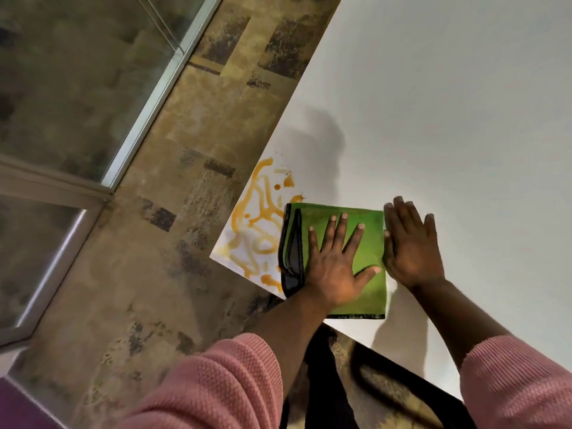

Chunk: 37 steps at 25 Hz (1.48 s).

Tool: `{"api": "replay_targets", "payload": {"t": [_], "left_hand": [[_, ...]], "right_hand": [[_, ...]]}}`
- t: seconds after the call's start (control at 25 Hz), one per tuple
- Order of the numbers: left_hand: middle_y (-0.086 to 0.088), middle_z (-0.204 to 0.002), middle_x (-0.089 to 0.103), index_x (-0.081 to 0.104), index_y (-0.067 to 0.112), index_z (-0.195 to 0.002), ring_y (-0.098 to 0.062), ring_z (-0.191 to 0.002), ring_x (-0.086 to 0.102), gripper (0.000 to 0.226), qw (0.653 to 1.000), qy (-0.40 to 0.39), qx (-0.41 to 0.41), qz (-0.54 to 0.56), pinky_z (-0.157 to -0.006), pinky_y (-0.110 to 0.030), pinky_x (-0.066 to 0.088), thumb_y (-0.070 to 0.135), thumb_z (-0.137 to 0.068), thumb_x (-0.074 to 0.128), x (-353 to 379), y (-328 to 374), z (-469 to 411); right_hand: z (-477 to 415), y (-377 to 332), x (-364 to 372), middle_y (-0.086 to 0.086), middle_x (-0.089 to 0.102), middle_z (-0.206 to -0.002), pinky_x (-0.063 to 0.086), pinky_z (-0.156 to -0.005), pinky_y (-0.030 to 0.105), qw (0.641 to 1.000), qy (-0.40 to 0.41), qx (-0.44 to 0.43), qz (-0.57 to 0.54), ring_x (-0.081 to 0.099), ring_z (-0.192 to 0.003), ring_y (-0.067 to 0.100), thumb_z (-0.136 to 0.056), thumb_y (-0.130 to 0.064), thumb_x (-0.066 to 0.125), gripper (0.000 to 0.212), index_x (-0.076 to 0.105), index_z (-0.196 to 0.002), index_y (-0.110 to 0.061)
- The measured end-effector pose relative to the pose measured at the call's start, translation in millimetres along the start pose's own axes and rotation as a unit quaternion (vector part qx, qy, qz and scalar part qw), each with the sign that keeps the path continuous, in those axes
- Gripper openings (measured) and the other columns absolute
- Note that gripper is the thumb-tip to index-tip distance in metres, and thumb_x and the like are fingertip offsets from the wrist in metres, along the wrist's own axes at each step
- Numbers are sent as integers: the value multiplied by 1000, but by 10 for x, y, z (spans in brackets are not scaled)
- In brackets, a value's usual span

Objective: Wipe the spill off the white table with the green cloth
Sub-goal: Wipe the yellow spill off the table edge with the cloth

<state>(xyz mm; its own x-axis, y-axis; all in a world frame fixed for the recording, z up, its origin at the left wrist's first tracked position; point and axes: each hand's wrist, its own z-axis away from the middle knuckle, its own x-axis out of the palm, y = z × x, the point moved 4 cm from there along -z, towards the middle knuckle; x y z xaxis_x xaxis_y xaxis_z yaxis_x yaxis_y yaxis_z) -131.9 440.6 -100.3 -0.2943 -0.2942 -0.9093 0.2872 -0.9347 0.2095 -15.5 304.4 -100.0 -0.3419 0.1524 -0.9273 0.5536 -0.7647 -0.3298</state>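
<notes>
Pressing one green cloth (368,246): two flat hands, left hand (332,267), right hand (411,246).

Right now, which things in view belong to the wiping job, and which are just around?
Job:
green cloth, folded flat
orange spill at the table corner
white table
left hand pressed flat on the cloth
right hand flat on the table beside the cloth

Around:
patterned carpet
glass partition
</notes>
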Motion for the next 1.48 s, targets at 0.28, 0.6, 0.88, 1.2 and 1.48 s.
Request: {"api": "replay_targets", "payload": {"t": [0.28,0.6,0.88,1.2,1.48], "left_hand": [[-8,-176,0,11,33,-166,-28,-162,-5,85,997,74,11,18,-125,-67,-5,75,-96,36,-61,-177,-186],[-7,-176,6,14,35,-166,-29,-163,2,83,994,104,10,-16,-124,-68,3,76,-97,34,-238,-626,-451],[-5,-176,1,11,36,-166,-27,-163,-3,76,995,103,7,6,-125,-66,1,73,-102,26,103,-497,92],[-4,-176,9,19,37,-165,-26,-163,3,70,990,130,-33,41,-126,-64,1,64,-102,36,-250,-685,-544],[-5,-176,3,12,33,-166,-27,-163,1,72,978,146,-139,47,-126,-64,0,65,-104,28,-217,-665,-515]], "right_hand": [[-27,60,159,13,18,-174,8,-126,63,999,28,18,29,16,-161,32,-107,-38,27,63,25,-164,-11],[-462,-140,238,10,12,-176,8,-126,64,998,40,-21,45,12,-162,30,-109,-42,25,64,18,-166,-13],[-559,-161,202,10,12,-176,5,-128,62,999,31,-6,41,9,-163,29,-107,-42,22,67,16,-167,-13],[-552,-160,228,10,17,-175,2,-130,58,997,63,-8,53,11,-163,27,-107,-43,26,66,21,-166,-13],[-614,-143,247,6,9,-177,1,-129,58,997,50,-12,53,6,-163,23,-108,-45,22,67,14,-167,-15]]}}
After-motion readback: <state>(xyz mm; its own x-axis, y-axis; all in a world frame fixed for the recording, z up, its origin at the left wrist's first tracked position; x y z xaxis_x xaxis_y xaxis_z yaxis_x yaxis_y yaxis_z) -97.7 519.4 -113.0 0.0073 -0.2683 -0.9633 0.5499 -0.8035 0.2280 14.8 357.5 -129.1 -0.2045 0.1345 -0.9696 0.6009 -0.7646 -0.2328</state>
